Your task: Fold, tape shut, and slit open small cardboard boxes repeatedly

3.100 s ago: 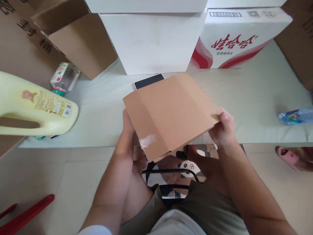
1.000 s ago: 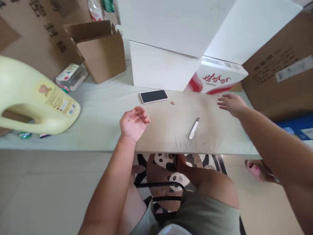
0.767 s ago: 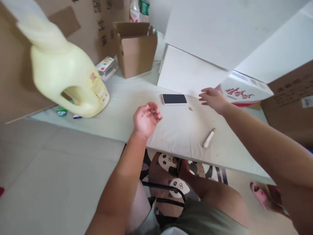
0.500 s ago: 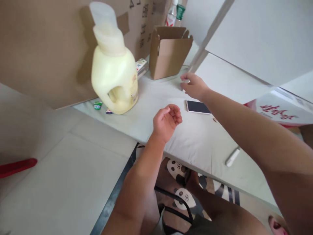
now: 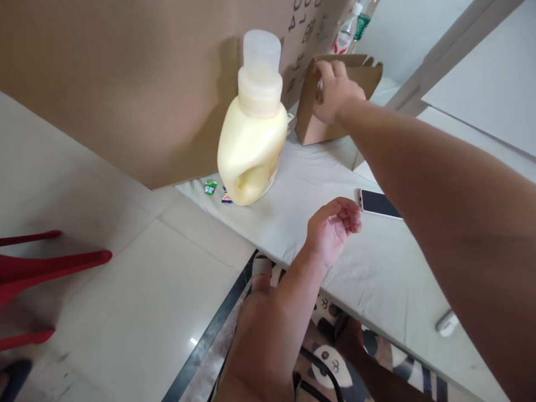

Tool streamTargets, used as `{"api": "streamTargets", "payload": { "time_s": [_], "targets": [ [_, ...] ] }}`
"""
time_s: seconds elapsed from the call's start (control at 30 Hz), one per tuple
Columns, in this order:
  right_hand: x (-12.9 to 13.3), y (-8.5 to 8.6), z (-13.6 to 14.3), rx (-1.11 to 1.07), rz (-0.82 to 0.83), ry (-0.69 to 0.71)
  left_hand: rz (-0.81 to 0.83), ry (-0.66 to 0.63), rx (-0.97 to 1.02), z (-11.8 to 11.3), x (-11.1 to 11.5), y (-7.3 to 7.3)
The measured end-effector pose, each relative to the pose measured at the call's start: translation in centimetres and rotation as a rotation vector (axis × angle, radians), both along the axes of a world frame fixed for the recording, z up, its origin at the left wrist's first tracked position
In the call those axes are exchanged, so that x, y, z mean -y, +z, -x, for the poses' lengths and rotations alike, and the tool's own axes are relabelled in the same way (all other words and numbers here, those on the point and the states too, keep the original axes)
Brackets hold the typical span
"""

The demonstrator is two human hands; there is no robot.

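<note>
My right hand point(image 5: 338, 95) is over the front of a brown open-topped cardboard box point(image 5: 312, 131), fingers curled down at its near left rim. Something small and pale shows between thumb and fingers, too little to name. Loosely curled, with the palm showing and nothing in it, my left hand point(image 5: 334, 226) hovers over the cloth-covered table point(image 5: 293, 223). A phone point(image 5: 379, 204) with a dark screen lies just right of it, partly behind my right forearm. The inside of the box is hidden.
A pale yellow detergent jug point(image 5: 251, 151) stands at the table's left, beside two small wrapped packets, one a green packet point(image 5: 210, 187). Behind are a large cardboard sheet point(image 5: 125, 84) and a clear bottle point(image 5: 345, 34). A white object point(image 5: 447, 324) lies right; red stool legs point(image 5: 62, 265) are left.
My right hand has moved from the table beside the box up to the box's rim. The view has shifted left, so things appear further right. My left hand stays loosely curled.
</note>
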State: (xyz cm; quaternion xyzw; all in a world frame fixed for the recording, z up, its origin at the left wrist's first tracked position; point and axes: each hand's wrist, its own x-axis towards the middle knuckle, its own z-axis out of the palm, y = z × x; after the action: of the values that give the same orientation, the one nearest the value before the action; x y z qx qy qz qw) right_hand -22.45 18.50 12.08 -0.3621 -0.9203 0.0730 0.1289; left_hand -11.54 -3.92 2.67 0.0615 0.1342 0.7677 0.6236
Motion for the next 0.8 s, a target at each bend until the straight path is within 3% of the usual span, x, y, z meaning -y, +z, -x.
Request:
{"api": "streamTargets", "payload": {
  "time_s": [0.1,0.23,0.4,0.47,0.57,0.63,0.73,0.8],
  "targets": [
    [0.4,-1.0,-0.9,-0.077,-0.092,-0.048,-0.008,0.025,-0.013,0.1,0.2,0.2],
    [0.9,-2.1,-3.1,0.005,-0.116,-0.027,-0.027,0.054,-0.041,0.1,0.3,0.1],
    [1.1,-1.9,-6.4,-0.034,-0.098,0.034,-0.006,0.068,-0.133,-0.2,0.0,-0.1],
    [1.9,-1.6,-8.5,-0.103,-0.098,0.061,0.082,0.229,-0.206,-0.1,-0.3,-0.4],
    [4.6,-1.2,-13.0,-0.288,-0.065,0.126,0.362,0.671,-0.359,0.6,-0.5,-1.2],
    [7.1,-0.8,-16.8,-0.464,-0.007,0.176,0.516,0.899,-0.415,1.3,-0.5,-1.7],
    [11.0,-0.5,-23.2,-0.770,0.088,0.123,0.638,1.032,-0.458,2.3,-0.2,-1.8],
    [13.2,-0.8,-27.3,-1.037,0.095,0.044,0.640,0.987,-0.475,2.4,-0.1,-1.6]
  ]
}}
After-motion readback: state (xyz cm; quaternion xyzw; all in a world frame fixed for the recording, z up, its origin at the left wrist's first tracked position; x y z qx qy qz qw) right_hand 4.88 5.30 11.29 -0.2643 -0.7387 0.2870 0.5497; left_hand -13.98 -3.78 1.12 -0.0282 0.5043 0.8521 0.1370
